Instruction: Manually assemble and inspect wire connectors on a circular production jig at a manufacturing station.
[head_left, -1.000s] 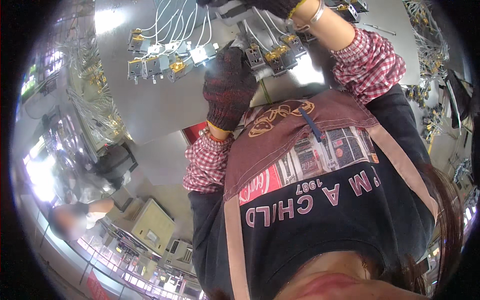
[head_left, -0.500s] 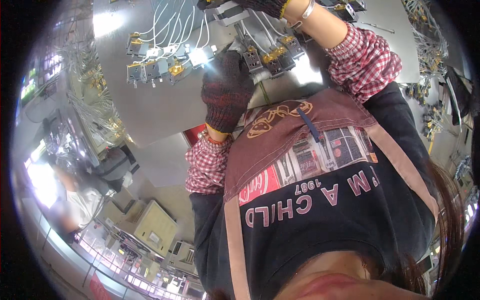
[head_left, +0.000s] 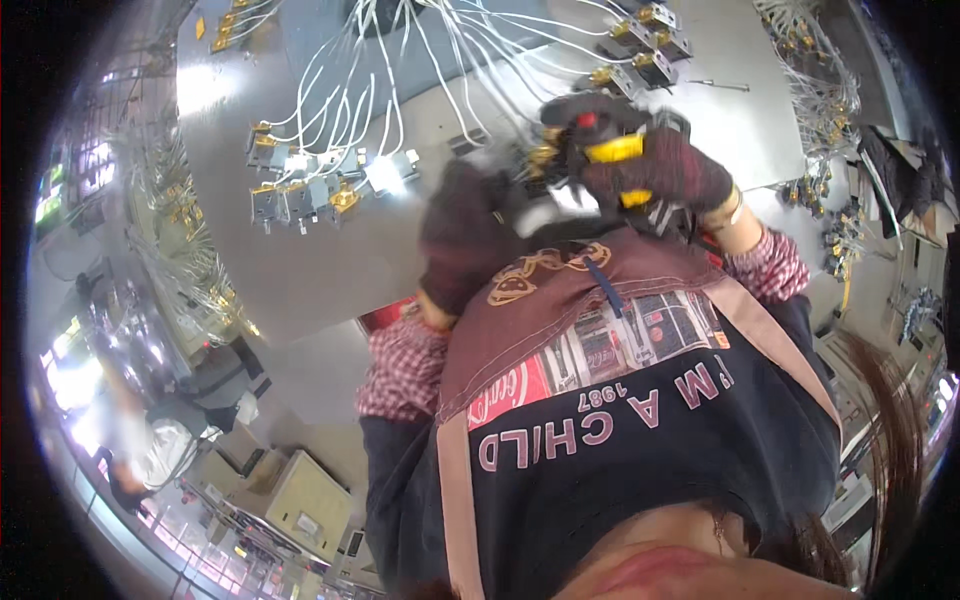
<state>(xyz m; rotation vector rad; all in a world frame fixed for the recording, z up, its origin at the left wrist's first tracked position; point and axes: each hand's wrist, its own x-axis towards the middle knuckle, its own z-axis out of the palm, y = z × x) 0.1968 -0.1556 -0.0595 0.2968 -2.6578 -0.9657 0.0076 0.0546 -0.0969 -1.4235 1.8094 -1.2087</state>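
My right hand (head_left: 690,170), in a dark knitted glove, is closed around a black-and-yellow power tool with a red spot, apparently a cordless drill (head_left: 612,150). The tool is close in front of my apron, above the near edge of the metal worktable (head_left: 300,270). To its left, my left hand (head_left: 465,230), gloved alike, is smeared by motion and its fingers cannot be made out. Between the hands, brass-coloured and metal parts (head_left: 540,158) show in part, mostly hidden by the tool. White cables (head_left: 460,85) run toward them from the far side.
Left of my left hand lies a group of small metal boxes with brass parts (head_left: 300,195). More such boxes (head_left: 645,50) lie at the far right, near a thin rod-like tool (head_left: 720,86). Bundles of cables (head_left: 185,225) hang at the left. A person (head_left: 165,450) is farther left.
My right hand has come back toward my body from the far side and now holds the power tool. The left hand has moved slightly nearer. The view has shifted, showing more of the far table.
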